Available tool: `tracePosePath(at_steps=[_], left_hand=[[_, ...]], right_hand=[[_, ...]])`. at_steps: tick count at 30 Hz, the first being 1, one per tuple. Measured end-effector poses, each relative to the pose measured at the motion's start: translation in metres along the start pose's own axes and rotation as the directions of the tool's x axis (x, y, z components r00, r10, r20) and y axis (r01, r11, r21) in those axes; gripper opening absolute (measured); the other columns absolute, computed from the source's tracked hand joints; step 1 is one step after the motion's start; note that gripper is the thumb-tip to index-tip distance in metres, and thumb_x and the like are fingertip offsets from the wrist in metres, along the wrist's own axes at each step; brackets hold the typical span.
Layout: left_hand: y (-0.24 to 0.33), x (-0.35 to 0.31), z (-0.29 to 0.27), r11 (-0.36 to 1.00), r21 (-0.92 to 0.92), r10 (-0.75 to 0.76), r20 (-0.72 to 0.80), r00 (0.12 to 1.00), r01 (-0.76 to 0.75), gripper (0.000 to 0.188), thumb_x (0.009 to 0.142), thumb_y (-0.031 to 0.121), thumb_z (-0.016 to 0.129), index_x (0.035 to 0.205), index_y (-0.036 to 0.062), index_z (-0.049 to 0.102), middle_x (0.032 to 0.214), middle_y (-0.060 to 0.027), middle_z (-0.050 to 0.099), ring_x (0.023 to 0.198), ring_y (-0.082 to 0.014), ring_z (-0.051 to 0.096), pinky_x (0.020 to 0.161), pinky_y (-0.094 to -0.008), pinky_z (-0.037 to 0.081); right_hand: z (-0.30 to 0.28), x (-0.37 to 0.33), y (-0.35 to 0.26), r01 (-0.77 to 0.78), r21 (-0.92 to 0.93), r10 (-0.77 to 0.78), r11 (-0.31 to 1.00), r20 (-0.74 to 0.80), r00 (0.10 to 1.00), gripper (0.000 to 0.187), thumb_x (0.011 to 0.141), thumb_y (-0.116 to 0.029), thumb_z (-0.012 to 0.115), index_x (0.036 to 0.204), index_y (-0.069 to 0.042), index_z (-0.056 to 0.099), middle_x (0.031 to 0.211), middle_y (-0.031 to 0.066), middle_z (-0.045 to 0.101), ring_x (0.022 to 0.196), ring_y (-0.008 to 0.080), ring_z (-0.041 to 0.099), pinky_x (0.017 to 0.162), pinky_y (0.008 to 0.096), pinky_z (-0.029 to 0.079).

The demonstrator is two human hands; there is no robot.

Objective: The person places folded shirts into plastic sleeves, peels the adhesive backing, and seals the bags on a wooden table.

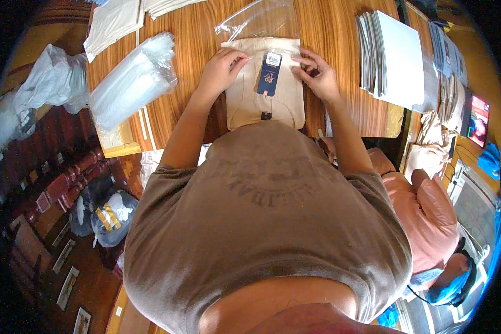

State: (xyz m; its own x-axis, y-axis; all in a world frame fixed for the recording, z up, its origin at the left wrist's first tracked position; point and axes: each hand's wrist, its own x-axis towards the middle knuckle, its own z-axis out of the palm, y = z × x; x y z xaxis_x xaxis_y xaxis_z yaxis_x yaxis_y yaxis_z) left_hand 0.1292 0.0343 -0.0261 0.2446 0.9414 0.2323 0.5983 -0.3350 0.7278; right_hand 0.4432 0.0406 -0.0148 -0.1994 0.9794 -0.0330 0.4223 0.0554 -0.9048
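Note:
A folded beige garment [244, 107] lies flat on the table directly in front of me. A navy hang tag [269, 75] with a white sticker rests on its middle, and a small dark label [266, 116] shows at its near end. The garment appears to be inside a clear plastic bag [256, 21], whose loose end spreads past the garment's far edge. At the far left corner my left hand [220, 71] is closed, thumb and forefinger pinching the bag's edge. My right hand [319, 75] has curled fingers at the right edge, thumb and forefinger on the plastic.
A bundle of clear plastic bags [133, 80] lies on the left of the wooden table [339, 33], with folded beige garments [114, 22] behind it. To the right stands a stack of white boards [398, 58]. Another person in a salmon top [423, 222] is close on my right.

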Motion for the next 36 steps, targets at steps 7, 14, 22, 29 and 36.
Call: tracePosePath(at_steps=[7,14,22,29,36], left_hand=[[0.001,0.003,-0.002,0.993,-0.025,-0.111,0.045,0.993,0.112,0.021,0.097,0.022,0.074,0.11,0.005,0.074,0.096,-0.0145,0.072,0.081,-0.0269,0.069,0.074,-0.0356,0.056],[0.007,0.0,0.0,0.978,-0.025,-0.206,0.057,0.977,0.208,0.019,0.094,0.022,0.075,0.103,0.0051,0.073,0.099,-0.0127,0.072,0.089,-0.0295,0.07,0.08,-0.039,0.056],[0.001,0.004,-0.004,0.993,-0.036,-0.107,0.129,0.986,0.112,0.036,0.086,0.032,0.086,0.106,0.0051,0.072,0.1,-0.0092,0.073,0.086,-0.021,0.068,0.077,-0.0346,0.056],[-0.003,0.009,-0.003,0.983,-0.096,-0.141,0.151,0.978,0.157,0.035,0.085,0.036,0.084,0.098,0.0059,0.071,0.089,-0.0087,0.071,0.078,-0.0248,0.07,0.074,-0.0369,0.057],[0.004,-0.002,-0.01,0.999,0.044,-0.008,0.105,0.994,0.004,0.028,0.087,0.023,0.079,0.108,0.008,0.069,0.105,-0.0092,0.07,0.099,-0.0291,0.068,0.087,-0.0402,0.056]], right_hand=[[0.021,-0.005,0.008,-0.117,-0.209,0.066,0.971,-0.237,0.969,0.036,0.092,-0.027,0.078,0.122,-0.008,0.069,0.102,0.0047,0.08,0.081,0.0215,0.075,0.075,0.0341,0.059],[-0.031,-0.051,0.015,-0.211,-0.357,0.104,0.91,-0.295,0.95,0.018,0.095,-0.023,0.074,0.098,-0.005,0.073,0.098,0.0101,0.079,0.091,0.0295,0.077,0.079,0.0399,0.06],[0.013,-0.016,-0.038,-0.246,-0.426,0.187,0.87,-0.176,0.966,0.043,0.083,-0.041,0.086,0.103,-0.004,0.077,0.09,0.0112,0.077,0.082,0.0261,0.075,0.075,0.0373,0.059],[-0.007,0.0,0.012,-0.328,-0.171,0.319,0.929,-0.079,0.944,0.035,0.089,-0.039,0.079,0.102,-0.007,0.081,0.091,0.0141,0.079,0.081,0.0242,0.076,0.074,0.0404,0.059],[-0.054,-0.028,-0.032,-0.227,-0.598,0.26,0.769,-0.032,0.965,0.04,0.088,-0.041,0.081,0.099,-0.003,0.076,0.084,0.0096,0.076,0.077,0.0275,0.074,0.074,0.0374,0.059]])
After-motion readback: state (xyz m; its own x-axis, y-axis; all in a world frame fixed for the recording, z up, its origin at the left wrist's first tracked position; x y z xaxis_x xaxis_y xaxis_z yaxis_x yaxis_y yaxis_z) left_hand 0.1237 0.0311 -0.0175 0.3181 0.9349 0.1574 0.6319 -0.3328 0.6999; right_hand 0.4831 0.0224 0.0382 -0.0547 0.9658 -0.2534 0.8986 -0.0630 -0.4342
